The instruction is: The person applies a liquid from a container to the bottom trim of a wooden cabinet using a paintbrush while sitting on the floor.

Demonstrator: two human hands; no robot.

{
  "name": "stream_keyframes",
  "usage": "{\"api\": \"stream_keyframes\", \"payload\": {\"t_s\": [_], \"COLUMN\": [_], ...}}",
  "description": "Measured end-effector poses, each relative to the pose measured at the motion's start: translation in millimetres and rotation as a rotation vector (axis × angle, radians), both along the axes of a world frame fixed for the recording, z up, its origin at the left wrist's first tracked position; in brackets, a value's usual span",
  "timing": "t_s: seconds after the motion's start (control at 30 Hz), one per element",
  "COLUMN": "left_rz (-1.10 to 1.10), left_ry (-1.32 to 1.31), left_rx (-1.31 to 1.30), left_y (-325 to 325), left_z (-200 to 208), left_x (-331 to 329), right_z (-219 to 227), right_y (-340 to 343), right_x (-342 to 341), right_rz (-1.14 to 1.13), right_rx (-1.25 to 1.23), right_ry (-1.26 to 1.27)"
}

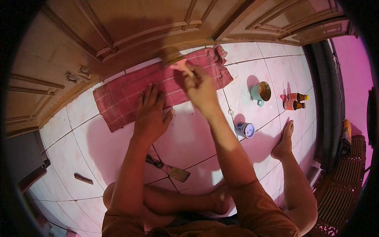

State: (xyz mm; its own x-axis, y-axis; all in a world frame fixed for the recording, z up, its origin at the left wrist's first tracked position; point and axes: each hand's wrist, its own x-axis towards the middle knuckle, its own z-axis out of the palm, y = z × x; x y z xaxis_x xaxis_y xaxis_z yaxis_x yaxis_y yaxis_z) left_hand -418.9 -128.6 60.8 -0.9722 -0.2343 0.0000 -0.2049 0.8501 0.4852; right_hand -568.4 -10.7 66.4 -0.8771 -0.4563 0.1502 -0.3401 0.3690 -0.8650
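A paintbrush (pixel 179 64) with a pale handle is gripped in my right hand (pixel 200 89). Its bristles are at the bottom edge of a brown wooden panelled cabinet (pixel 142 39), though shadow and blur hide whether they touch it. A red checked cloth (pixel 118 98) lies along the foot of the cabinet. My left hand (pixel 151 112) rests flat on the cloth's near edge, fingers stretched out and holding nothing. Below my left hand, between my forearms, a scraper (pixel 177 173) with a wide blade lies on the white tiles.
To the right stand a green mug (pixel 260 92) with brown liquid inside and a small lidded can (pixel 245 130). Two brown bottles (pixel 293 105) with red labels lie farther right. A dark strip (pixel 83 179) is on the tiles at left. My bare foot (pixel 283 144) is near the can.
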Motion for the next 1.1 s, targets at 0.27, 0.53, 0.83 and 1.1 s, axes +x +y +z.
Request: {"api": "stream_keyframes", "payload": {"t_s": [0.27,0.53,0.83,1.1], "left_rz": [-0.003,0.025,-0.027,-0.011], "left_ry": [-0.001,0.084,-0.201,0.058], "left_rx": [0.003,0.046,0.238,0.713], "left_y": [0.2,-5.7,-31.3,-76.5], "left_z": [7.8,3.8,80.3,183.6], "left_x": [-5.3,4.1,32.9,125.9], "right_z": [-9.9,19.4,-6.7,29.6], "right_y": [56.4,-33.6,6.4,-58.7], "right_x": [-90.7,27.7,-7.7,119.5], "right_rz": [-0.478,-0.016,-0.175,0.210], "right_rx": [0.159,0.084,-0.005,-0.122], "right_ry": [0.037,0.043,0.139,-0.234]}}
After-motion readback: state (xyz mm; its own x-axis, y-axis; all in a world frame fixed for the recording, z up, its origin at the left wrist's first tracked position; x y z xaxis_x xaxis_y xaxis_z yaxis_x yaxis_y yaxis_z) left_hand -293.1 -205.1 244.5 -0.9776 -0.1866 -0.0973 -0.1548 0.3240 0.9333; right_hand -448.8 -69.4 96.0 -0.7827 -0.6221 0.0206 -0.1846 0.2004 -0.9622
